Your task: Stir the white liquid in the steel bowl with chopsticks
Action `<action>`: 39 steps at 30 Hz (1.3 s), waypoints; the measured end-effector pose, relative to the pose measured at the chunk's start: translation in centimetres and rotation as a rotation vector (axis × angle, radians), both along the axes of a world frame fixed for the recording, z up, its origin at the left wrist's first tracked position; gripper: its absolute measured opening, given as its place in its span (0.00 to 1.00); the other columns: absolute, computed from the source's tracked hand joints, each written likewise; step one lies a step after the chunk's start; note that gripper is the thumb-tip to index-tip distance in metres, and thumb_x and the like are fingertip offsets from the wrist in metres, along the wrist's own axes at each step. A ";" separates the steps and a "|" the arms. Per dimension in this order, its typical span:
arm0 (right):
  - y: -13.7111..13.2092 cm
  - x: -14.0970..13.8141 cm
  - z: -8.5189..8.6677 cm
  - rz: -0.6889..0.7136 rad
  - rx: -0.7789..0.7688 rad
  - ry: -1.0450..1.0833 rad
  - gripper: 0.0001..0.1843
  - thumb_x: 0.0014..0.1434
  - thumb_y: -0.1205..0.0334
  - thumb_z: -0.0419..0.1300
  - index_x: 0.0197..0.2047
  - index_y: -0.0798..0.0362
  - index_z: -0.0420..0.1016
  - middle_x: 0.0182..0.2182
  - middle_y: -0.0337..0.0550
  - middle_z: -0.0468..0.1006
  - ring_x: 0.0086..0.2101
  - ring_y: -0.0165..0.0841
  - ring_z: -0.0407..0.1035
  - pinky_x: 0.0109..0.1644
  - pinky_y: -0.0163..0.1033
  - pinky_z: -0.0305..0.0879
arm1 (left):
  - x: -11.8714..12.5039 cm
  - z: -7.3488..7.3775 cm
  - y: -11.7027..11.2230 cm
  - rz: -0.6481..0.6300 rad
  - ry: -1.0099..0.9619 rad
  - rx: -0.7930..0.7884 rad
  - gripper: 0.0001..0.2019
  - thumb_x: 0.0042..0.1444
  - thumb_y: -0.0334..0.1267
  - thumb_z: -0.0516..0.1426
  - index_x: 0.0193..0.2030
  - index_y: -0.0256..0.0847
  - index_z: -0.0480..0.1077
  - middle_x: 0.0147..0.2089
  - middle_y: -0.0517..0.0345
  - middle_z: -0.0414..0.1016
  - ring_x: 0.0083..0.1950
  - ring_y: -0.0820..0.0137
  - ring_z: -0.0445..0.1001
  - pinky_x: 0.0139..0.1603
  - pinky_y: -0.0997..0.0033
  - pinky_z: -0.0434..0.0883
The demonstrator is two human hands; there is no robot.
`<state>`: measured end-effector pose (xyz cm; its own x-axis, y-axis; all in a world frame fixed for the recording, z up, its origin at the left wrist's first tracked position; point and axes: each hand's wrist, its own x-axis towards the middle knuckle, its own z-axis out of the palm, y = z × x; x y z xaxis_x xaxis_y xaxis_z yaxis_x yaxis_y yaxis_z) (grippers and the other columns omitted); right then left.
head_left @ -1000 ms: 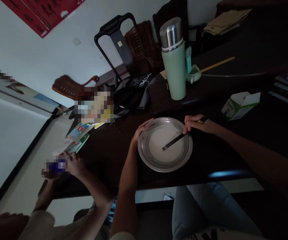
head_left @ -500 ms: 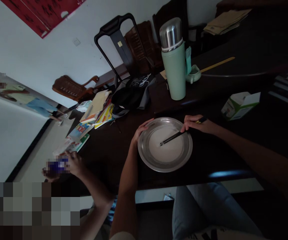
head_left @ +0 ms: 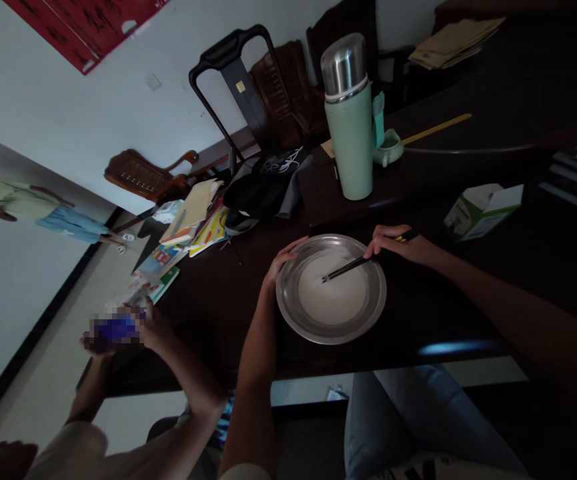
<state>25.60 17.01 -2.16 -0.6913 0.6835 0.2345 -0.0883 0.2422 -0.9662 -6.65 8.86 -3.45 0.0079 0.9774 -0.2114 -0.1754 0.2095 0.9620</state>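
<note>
A round metal plate [head_left: 293, 313] lies on the dark table [head_left: 468, 307] in front of me, with a thin whitish layer across its middle. My left hand [head_left: 281, 261] grips the plate's left rim, fingers curled over the edge. My right hand [head_left: 393, 245] is closed on a pair of dark chopsticks [head_left: 351, 267]. Their tips rest in the whitish layer near the plate's upper middle.
A mint-green thermos [head_left: 351, 130] with a steel cap stands behind the plate, and a small green-and-white box [head_left: 478, 210] lies to the right. Books and papers [head_left: 188, 227] are piled at the left. Another person's hands [head_left: 133, 330] hold a blurred object at lower left.
The chopstick tips have swept upward across the plate, from its centre toward the upper middle. My left hand has stayed on the rim.
</note>
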 end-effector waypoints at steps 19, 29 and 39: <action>0.5 0.7 -0.1 -0.004 -0.046 0.056 0.27 0.62 0.40 0.59 0.19 0.49 0.72 0.22 0.42 0.80 0.28 0.37 0.74 0.40 0.45 0.69 | 0.0 0.0 0.1 0.000 -0.019 -0.009 0.28 0.42 0.36 0.64 0.54 0.37 0.78 0.58 0.47 0.79 0.65 0.47 0.70 0.69 0.54 0.61; 0.5 0.4 0.1 -0.075 0.001 0.010 0.25 0.62 0.40 0.60 0.22 0.49 0.73 0.27 0.42 0.83 0.32 0.37 0.76 0.44 0.45 0.68 | 0.3 0.3 -0.2 -0.003 -0.007 -0.001 0.27 0.43 0.36 0.63 0.54 0.37 0.78 0.58 0.47 0.79 0.65 0.47 0.70 0.69 0.54 0.61; -0.3 -0.1 0.3 -0.021 0.057 -0.023 0.25 0.60 0.38 0.60 0.22 0.48 0.74 0.28 0.41 0.83 0.34 0.38 0.76 0.45 0.46 0.67 | 0.4 0.5 -0.3 -0.004 -0.012 0.000 0.27 0.42 0.36 0.63 0.53 0.36 0.79 0.57 0.45 0.79 0.65 0.47 0.70 0.69 0.54 0.60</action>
<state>25.51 16.71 -1.91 -0.6824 0.6840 0.2578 -0.0604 0.2988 -0.9524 -6.23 8.53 -2.96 0.0138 0.9774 -0.2110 -0.1857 0.2099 0.9599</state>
